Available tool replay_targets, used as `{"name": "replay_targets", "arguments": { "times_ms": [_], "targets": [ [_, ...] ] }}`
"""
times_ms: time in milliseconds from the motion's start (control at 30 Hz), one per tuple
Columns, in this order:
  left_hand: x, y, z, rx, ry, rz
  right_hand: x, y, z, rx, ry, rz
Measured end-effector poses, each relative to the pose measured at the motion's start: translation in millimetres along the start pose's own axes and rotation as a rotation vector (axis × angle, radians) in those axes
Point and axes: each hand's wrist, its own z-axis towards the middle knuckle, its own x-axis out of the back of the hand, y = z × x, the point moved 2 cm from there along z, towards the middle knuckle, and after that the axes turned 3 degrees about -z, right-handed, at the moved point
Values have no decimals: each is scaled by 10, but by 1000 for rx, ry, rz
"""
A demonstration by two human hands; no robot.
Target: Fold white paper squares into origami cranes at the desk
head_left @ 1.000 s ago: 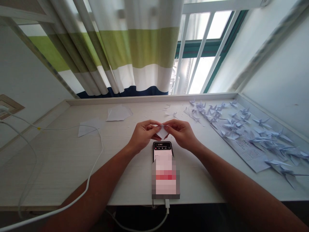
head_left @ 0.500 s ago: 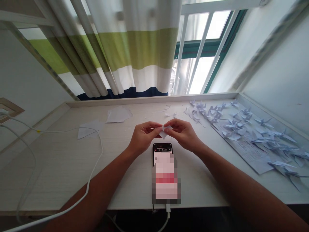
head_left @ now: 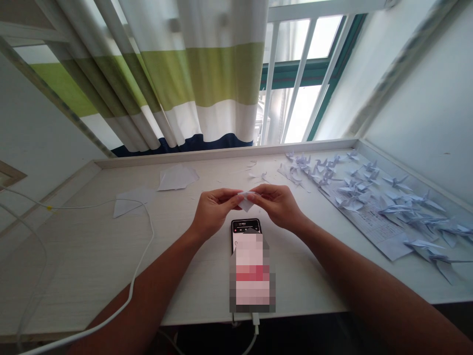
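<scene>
Both my hands meet above the middle of the pale desk [head_left: 81, 256]. Between them is a small folded piece of white paper [head_left: 245, 202]. My left hand [head_left: 211, 213] pinches its left side with thumb and fingers. My right hand [head_left: 280, 205] pinches its right side, fingers curled over the top edge. The paper hangs just above the top end of a phone [head_left: 250, 261] that lies flat near the desk's front edge with its screen lit.
Several folded paper cranes [head_left: 373, 197] lie over a printed sheet at the right. Two loose white sheets [head_left: 177, 177] and scraps lie at the back left. A white cable [head_left: 140, 266] curves across the left side; another plugs into the phone. Curtain and window stand behind.
The hands keep their pinch on the paper and have shifted slightly; the fold now looks flatter and narrower. The camera has tilted a little to the right.
</scene>
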Motion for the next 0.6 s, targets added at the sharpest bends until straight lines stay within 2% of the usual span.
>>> {"name": "replay_targets", "arguments": {
  "times_ms": [267, 433, 600],
  "targets": [
    [-4, -15, 12, 95, -29, -120, -4, -14, 11, 7, -20, 2],
    [13, -43, 21, 69, -41, -62, -38, -14, 0, 17, -3, -27],
    [39, -60, 23, 16, -31, 35, -30, -2, -13, 78, -46, -149]
  ]
}}
